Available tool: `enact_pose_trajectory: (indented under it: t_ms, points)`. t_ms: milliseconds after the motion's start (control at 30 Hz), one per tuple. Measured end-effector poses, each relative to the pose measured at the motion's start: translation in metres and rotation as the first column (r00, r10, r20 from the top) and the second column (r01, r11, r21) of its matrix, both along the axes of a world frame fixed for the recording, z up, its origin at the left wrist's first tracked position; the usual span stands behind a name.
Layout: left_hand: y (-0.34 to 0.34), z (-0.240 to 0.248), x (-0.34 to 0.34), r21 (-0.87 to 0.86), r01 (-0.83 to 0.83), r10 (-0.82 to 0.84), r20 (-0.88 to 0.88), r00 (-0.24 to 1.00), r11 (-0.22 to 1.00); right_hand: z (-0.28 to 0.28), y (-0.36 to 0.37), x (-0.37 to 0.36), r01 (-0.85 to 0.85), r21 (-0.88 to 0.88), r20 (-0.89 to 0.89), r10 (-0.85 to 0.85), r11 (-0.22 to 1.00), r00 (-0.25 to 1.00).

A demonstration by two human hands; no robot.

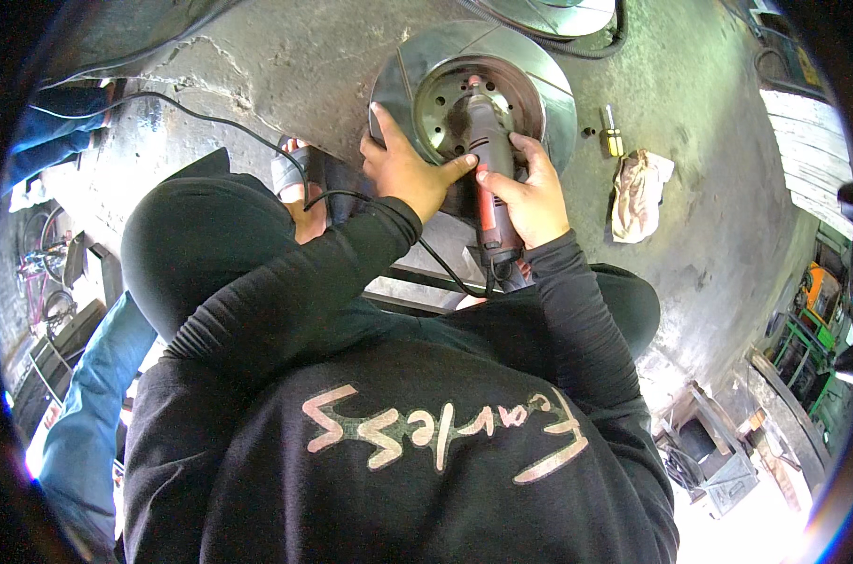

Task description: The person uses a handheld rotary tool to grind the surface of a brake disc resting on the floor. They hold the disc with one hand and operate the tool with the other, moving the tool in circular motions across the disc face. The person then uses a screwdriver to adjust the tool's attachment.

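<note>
A shiny brake disc (pixel 403 85) with a drilled hub recess lies in front of me. My right hand (pixel 537 199) is wrapped round the body of a grey and red corded electric grinder (pixel 489 141). The tool's narrow head reaches into the disc's recess. At the disc's left rim, my left hand (pixel 410 174) is closed on the edge, its index finger stretched along the rim. Its thumb points right and meets the grinder's side. Some of its fingertips are hidden under the rim. The black power cord (pixel 436 252) leaves the tool's rear end and loops under my left forearm.
Right of the disc, a yellow-and-black-handled screwdriver (pixel 613 136) and a crumpled cloth (pixel 638 197) lie on the concrete floor. Beyond is another disc (pixel 563 17) beside a dark hose (pixel 596 52). A person's jeans-clad leg (pixel 93 404) and a bicycle (pixel 46 258) appear left.
</note>
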State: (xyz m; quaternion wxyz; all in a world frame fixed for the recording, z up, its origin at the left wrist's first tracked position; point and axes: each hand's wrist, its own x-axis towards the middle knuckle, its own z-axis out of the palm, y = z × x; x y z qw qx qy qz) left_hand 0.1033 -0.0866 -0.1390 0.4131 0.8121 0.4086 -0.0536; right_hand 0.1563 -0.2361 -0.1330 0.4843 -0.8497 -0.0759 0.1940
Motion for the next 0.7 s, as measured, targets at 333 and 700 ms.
enact_pose_trajectory:
  t_ms: [333,700]
  points:
    - [0.001,0.000,0.000,0.001,0.003,-0.003,-0.013,1.000,1.000,0.007,0.003,0.004,0.059,0.074,-0.119,-0.050,0.995,0.992]
    - [0.001,0.006,0.000,0.001,0.031,-0.031,-0.042,0.999,1.000,0.009,0.006,0.004,0.160,0.107,-0.175,-0.140,0.981,0.975]
